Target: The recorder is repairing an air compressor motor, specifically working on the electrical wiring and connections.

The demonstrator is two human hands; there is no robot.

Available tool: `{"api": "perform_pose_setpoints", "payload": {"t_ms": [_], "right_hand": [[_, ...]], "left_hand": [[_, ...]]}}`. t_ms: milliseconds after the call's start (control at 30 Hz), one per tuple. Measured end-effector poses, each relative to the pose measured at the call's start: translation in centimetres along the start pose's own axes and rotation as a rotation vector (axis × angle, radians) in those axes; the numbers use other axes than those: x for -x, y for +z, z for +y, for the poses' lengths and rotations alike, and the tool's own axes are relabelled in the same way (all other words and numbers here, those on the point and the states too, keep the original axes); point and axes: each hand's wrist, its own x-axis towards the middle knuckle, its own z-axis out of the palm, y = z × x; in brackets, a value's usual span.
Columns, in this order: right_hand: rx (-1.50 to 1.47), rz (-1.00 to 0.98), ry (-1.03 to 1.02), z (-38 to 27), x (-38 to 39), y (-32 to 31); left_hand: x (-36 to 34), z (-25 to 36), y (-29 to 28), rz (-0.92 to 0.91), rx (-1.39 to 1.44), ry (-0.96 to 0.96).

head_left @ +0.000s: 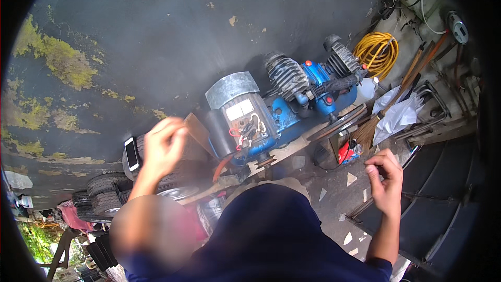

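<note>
Beside the blue air compressor [292, 104], on its left, the left hand [163, 149] is up in the air. Its fingers are bent a little and loose, and it holds nothing. Just left of that hand a white phone [131, 153] lies on a stack of old tyres [104, 190]. The right hand [385, 180] is low and to the right of the compressor. Its fingers are curled in, and I cannot see anything in it.

The compressor sits on wooden boards against a big dark wall [156, 36]. Its grey motor [241, 112] has the cover off, so red and white wires [244, 129] show. Right of the compressor are a yellow coiled hose [376, 52], a broom [376, 122] and a small red tool [347, 152].

I think the person is only getting ready to work on the open wire box. The next move calls for a slow, careful reach to the small wires, with a tool picked up first if one is needed.
</note>
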Motion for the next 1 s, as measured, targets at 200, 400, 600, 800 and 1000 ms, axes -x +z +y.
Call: {"api": "perform_pose_setpoints", "payload": {"t_ms": [200,400,600,800,1000], "right_hand": [[-0.200,-0.144,-0.455,-2.0,-4.4,9.1],[-0.268,-0.462,-0.372,-2.3,-8.8,15.9],[-0.294,-0.521,-0.618,-3.0,-13.6,21.3],[-0.048,-0.854,-0.462,-4.9,-15.6,21.4],[0.143,-0.905,-0.674,-6.6,-16.3,22.8]], "left_hand": [[-12.8,-2.3,14.7,-0.143,-0.303,0.099],[-14.9,-4.2,18.2,-0.188,-0.264,0.021],[-10.1,-2.1,14.5,0.297,0.115,0.172],[2.9,3.1,13.4,0.200,0.207,-0.293],[4.7,3.9,16.5,0.365,0.109,-0.252]]}}
